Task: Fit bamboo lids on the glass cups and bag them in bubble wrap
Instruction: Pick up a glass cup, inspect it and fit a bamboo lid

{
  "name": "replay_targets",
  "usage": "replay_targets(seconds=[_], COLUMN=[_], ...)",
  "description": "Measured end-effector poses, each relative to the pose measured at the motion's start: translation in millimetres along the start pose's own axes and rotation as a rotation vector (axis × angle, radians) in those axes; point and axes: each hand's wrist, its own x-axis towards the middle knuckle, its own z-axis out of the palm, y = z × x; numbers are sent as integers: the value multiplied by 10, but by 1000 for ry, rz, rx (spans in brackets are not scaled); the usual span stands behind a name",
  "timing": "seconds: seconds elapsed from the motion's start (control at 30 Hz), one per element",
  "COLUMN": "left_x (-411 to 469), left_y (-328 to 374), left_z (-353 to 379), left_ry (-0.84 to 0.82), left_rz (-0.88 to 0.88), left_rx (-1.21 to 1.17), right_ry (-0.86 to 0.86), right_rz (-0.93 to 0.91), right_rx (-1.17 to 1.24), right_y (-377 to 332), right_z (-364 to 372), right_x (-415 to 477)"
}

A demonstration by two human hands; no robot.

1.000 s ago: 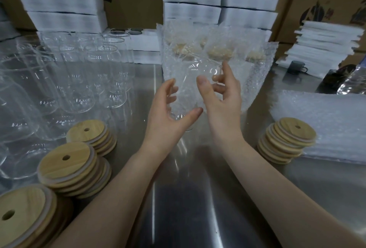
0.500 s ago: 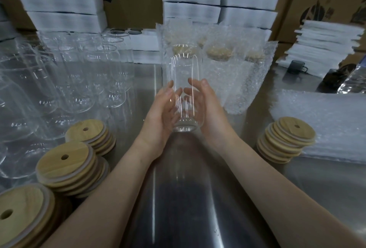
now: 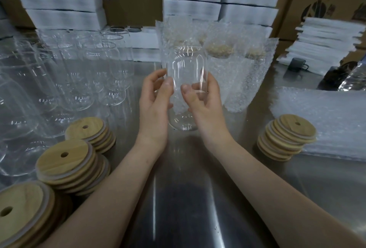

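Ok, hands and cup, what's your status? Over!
Left hand and right hand both gripping the glass cup, upright. No lid on it yet. Bamboo lids stacked both sides, bagged cups behind; nothing blocking.

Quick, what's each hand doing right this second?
Left hand: holding the clear cylindrical glass cup, fingers curled round its left side.
Right hand: holding the same cup from its right side.
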Motion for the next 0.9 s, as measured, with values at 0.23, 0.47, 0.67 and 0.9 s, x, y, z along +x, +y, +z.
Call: replay_targets(seconds=[0.23,0.47,0.67,0.9], left_x=[-39,45,16,11], left_y=[-63,-22,11,0], left_z=[28,-63,-70,-17], left_ry=[-64,-70,-163,-31], left_rz=[-59,-241,-371,-196], left_rx=[-25,-243,-332,-148], right_ry=[-50,-15,-214,-159], right_rz=[-145,78,318,237], right_rx=[-113,206,419,306], right_y=[-7,-37,-88,-69], right_z=[-36,-67,-97,-98], right_x=[-10,63,113,99])
